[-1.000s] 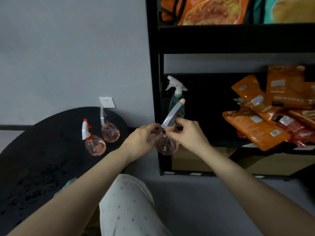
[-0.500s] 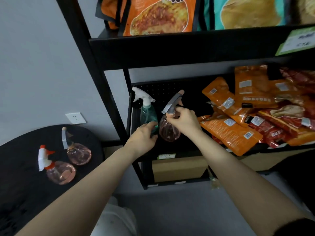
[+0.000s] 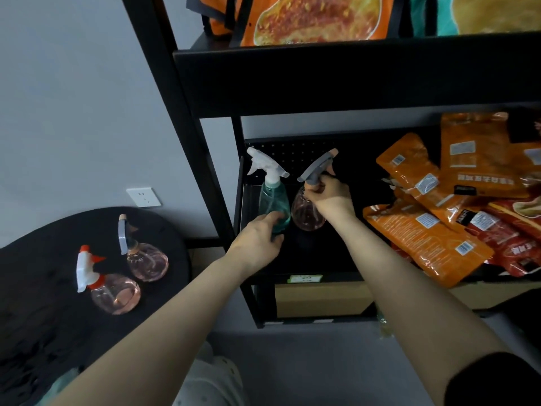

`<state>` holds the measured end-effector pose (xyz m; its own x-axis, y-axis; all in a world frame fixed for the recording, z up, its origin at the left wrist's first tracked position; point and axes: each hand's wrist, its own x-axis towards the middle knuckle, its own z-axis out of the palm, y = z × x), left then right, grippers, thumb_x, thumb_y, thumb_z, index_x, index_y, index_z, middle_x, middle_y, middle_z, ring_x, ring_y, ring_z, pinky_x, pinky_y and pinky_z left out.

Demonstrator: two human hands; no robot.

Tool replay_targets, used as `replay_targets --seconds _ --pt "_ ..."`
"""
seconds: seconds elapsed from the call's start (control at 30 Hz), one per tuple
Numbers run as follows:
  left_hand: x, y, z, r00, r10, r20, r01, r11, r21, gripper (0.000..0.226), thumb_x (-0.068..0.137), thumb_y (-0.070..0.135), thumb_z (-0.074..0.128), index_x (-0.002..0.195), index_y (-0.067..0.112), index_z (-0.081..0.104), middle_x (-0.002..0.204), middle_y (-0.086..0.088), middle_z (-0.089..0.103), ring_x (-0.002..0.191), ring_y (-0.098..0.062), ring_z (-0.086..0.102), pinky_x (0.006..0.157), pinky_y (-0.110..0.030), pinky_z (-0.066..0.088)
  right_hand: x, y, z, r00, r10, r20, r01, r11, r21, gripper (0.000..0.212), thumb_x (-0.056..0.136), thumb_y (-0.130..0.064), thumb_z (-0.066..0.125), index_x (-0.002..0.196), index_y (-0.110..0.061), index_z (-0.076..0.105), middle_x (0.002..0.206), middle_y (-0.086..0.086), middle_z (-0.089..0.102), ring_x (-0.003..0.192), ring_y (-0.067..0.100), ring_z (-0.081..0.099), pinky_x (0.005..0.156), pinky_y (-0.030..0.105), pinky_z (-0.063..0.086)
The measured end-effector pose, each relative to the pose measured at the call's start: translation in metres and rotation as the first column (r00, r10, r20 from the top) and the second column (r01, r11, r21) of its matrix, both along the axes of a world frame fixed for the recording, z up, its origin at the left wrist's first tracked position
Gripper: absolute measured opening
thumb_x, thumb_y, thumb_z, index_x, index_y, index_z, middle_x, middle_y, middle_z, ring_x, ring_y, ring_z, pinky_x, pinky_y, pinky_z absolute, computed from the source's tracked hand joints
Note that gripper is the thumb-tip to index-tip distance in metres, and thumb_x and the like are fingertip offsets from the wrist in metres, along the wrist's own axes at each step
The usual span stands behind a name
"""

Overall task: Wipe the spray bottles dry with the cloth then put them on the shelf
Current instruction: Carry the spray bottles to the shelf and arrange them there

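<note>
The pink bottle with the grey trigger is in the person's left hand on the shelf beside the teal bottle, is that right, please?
Not quite: the head view shows the right hand gripping the pink bottle on the shelf beside the teal bottle; the left hand touches the teal one.

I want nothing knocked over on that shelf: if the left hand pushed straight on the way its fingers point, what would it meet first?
The teal spray bottle: the left hand already has its fingertips at the bottle's base. Whether they touch it is unclear.
</note>
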<state>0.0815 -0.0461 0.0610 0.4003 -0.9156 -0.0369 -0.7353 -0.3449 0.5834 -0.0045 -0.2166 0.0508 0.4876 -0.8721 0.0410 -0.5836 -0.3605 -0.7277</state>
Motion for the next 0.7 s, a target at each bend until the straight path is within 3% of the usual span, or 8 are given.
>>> replay_targets --seconds 0.2,0.4,0.5,0.7 --pt "-0.003 0.006 0.003 1.000 -0.018 -0.026 0.017 0.999 -0.040 0.047 0.093 0.017 0.053 0.138 0.018 0.041 0.135 -0.008 0.050 0.121 -0.022 0.051 0.100 -0.028 0.042 -0.005 0.006 0.002 1.000 0.000 0.014 0.000 0.998 0.058 0.035 0.086 -0.028 0.064 0.117 -0.013 0.058 0.113 0.009 0.065 0.104 0.028 0.060 0.079 0.026 0.044" --pt "-0.010 0.033 0.009 0.997 -0.018 -0.079 0.007 0.991 -0.135 0.044 0.092 0.022 0.055 0.135 0.019 0.045 0.130 -0.005 0.055 0.120 -0.013 0.051 0.095 -0.011 0.033 -0.030 0.052 0.001 1.000 -0.018 -0.008 0.018 0.999 -0.049 0.059 0.085 -0.030 0.067 0.136 -0.015 0.042 0.129 0.013 0.052 0.118 0.031 0.052 0.091 0.038 0.046" --pt "-0.011 0.056 0.008 0.996 -0.012 -0.088 -0.001 0.989 -0.146 0.041 0.092 0.023 0.055 0.132 0.020 0.047 0.124 -0.005 0.059 0.115 -0.012 0.054 0.097 -0.017 0.038 -0.039 0.085 -0.001 0.997 0.074 0.013 -0.073 0.994 -0.076 0.057 0.087 -0.032 0.065 0.137 -0.019 0.040 0.137 0.007 0.048 0.123 0.026 0.049 0.094 0.039 0.047" --pt "0.001 0.108 0.010 0.999 0.041 -0.029 -0.045 0.991 -0.123 0.041 0.093 0.027 0.054 0.133 0.021 0.047 0.125 -0.003 0.059 0.117 -0.012 0.053 0.101 -0.026 0.040 -0.042 0.144 0.001 0.975 0.220 0.024 -0.217 0.973 -0.083 0.060 0.089 -0.030 0.063 0.142 -0.019 0.037 0.145 0.001 0.042 0.131 0.016 0.041 0.097 0.022 0.035"
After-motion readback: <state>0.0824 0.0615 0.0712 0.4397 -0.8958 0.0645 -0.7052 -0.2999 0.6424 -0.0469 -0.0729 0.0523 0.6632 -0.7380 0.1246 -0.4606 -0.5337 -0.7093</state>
